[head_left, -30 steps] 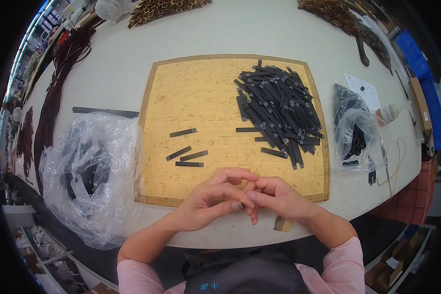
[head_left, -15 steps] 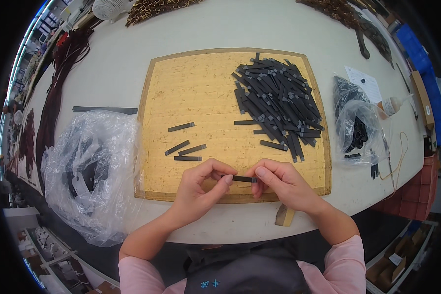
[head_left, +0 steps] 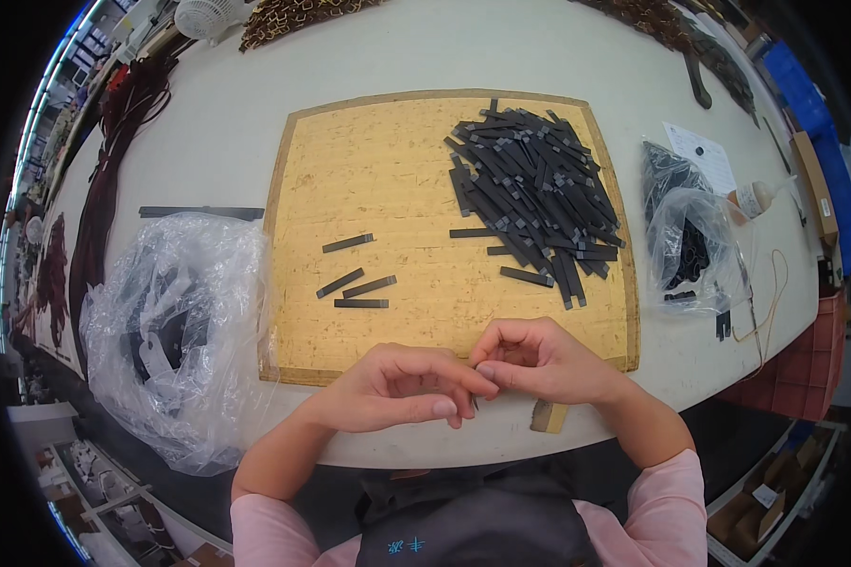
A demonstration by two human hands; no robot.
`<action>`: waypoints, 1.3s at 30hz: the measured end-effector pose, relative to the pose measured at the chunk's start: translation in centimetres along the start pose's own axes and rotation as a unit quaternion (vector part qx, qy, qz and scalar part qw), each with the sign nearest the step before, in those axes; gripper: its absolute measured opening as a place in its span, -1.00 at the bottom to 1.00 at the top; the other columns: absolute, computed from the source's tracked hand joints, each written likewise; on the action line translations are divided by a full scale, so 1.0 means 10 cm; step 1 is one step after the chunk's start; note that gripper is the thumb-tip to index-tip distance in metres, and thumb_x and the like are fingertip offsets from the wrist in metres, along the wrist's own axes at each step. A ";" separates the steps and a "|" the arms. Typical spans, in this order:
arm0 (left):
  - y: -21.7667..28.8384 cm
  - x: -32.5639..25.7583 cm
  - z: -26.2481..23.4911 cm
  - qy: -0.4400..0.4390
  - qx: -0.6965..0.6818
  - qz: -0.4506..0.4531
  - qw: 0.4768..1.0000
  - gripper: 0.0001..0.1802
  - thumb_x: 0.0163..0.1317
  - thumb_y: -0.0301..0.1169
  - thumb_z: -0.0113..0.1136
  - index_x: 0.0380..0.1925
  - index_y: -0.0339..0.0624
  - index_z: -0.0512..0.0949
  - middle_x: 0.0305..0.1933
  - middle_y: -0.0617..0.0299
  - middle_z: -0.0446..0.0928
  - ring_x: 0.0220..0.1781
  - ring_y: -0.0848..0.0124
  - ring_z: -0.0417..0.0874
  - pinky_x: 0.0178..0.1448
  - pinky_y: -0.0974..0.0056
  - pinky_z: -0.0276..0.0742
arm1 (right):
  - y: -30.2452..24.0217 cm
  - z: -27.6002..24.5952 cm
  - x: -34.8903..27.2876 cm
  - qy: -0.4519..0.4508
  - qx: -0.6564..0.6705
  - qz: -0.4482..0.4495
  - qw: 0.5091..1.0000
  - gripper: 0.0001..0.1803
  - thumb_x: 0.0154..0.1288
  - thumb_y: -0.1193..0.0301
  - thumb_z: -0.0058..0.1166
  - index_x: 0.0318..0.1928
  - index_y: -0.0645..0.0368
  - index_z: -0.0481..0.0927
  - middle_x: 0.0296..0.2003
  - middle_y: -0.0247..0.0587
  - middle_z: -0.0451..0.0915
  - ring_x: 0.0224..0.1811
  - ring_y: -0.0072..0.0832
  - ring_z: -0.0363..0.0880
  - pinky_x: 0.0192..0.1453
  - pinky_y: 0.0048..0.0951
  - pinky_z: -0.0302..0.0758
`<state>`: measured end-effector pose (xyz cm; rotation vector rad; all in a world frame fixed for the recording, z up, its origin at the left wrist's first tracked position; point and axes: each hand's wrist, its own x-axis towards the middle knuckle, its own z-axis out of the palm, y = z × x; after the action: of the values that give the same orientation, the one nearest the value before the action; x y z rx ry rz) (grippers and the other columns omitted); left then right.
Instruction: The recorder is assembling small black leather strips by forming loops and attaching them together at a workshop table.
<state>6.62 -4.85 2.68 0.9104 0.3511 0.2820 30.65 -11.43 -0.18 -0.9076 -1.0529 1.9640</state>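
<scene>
The left hand [head_left: 402, 386] and right hand [head_left: 544, 364] were held together, fingers curled, over the yellow board's [head_left: 388, 180] near edge; their grip could not be told. At left, four black strips [head_left: 360, 303] were laid roughly left-right, three grey ends pointed right. The white table [head_left: 425, 57] was flanked near right by a red crate [head_left: 808, 359].

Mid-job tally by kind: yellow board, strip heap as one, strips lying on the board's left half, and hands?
Yellow board: 1
Strip heap: 1
Black strips on the left half: 4
Left hand, right hand: 2
Total: 8
</scene>
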 end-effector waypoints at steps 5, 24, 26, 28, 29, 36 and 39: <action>-0.06 0.04 -0.04 0.014 0.343 0.041 0.938 -0.81 0.36 -0.54 0.27 -0.05 -0.22 0.70 -0.15 0.18 0.69 -0.17 0.41 0.72 -0.07 0.32 0.62 | -0.01 0.04 0.00 0.038 -0.114 0.006 0.993 -0.85 0.49 0.51 0.13 -0.02 0.30 0.60 -0.26 -0.29 0.70 -0.26 -0.68 0.64 -0.16 -0.59 0.58; -0.31 0.10 0.00 0.270 0.445 0.192 0.832 -0.78 0.22 -0.59 0.39 -0.13 -0.30 0.65 -0.27 0.10 0.64 -0.28 0.32 0.75 -0.22 0.34 0.64 | 0.02 0.14 0.08 0.179 -0.350 -0.190 0.899 -0.71 0.31 0.56 0.31 0.04 0.31 0.68 -0.19 -0.13 0.73 -0.24 -0.47 0.77 -0.13 -0.53 0.70; -0.31 0.11 0.00 0.272 0.459 0.203 0.821 -0.80 0.22 -0.59 0.39 -0.14 -0.30 0.66 -0.28 0.09 0.64 -0.31 0.32 0.75 -0.24 0.33 0.63 | 0.04 0.13 0.08 0.193 -0.383 -0.211 0.878 -0.72 0.28 0.56 0.35 0.00 0.30 0.70 -0.23 -0.13 0.72 -0.30 -0.45 0.76 -0.19 -0.52 0.69; -0.32 0.10 0.00 0.280 0.470 0.212 0.810 -0.82 0.21 -0.59 0.39 -0.17 -0.30 0.67 -0.29 0.09 0.66 -0.31 0.30 0.75 -0.25 0.33 0.63 | 0.03 0.14 0.09 0.194 -0.392 -0.217 0.873 -0.73 0.27 0.56 0.36 -0.01 0.30 0.70 -0.25 -0.12 0.72 -0.31 -0.44 0.76 -0.22 -0.51 0.68; -0.32 0.09 0.00 0.281 0.470 0.212 0.810 -0.82 0.21 -0.59 0.39 -0.17 -0.30 0.67 -0.29 0.09 0.66 -0.31 0.30 0.75 -0.25 0.33 0.63 | 0.02 0.15 0.09 0.196 -0.402 -0.221 0.867 -0.73 0.26 0.56 0.36 -0.03 0.30 0.71 -0.26 -0.12 0.72 -0.32 -0.44 0.75 -0.25 -0.51 0.67; -0.34 0.10 -0.03 0.269 0.467 0.215 0.814 -0.84 0.21 -0.59 0.38 -0.19 -0.30 0.67 -0.30 0.10 0.66 -0.34 0.29 0.74 -0.31 0.31 0.62 | 0.03 0.14 0.09 0.198 -0.403 -0.228 0.864 -0.76 0.25 0.57 0.38 -0.06 0.28 0.71 -0.29 -0.14 0.72 -0.35 -0.46 0.73 -0.29 -0.51 0.64; -0.34 0.11 -0.02 0.261 0.478 0.231 0.806 -0.84 0.21 -0.60 0.38 -0.20 -0.28 0.67 -0.32 0.11 0.66 -0.36 0.29 0.73 -0.33 0.30 0.61 | 0.03 0.14 0.09 0.201 -0.395 -0.227 0.867 -0.77 0.25 0.56 0.38 -0.08 0.28 0.72 -0.30 -0.15 0.72 -0.37 -0.47 0.72 -0.30 -0.51 0.63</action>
<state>7.78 -6.27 -0.40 1.9348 0.8205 0.8624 28.95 -11.33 -0.11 -1.2688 -1.6549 0.8658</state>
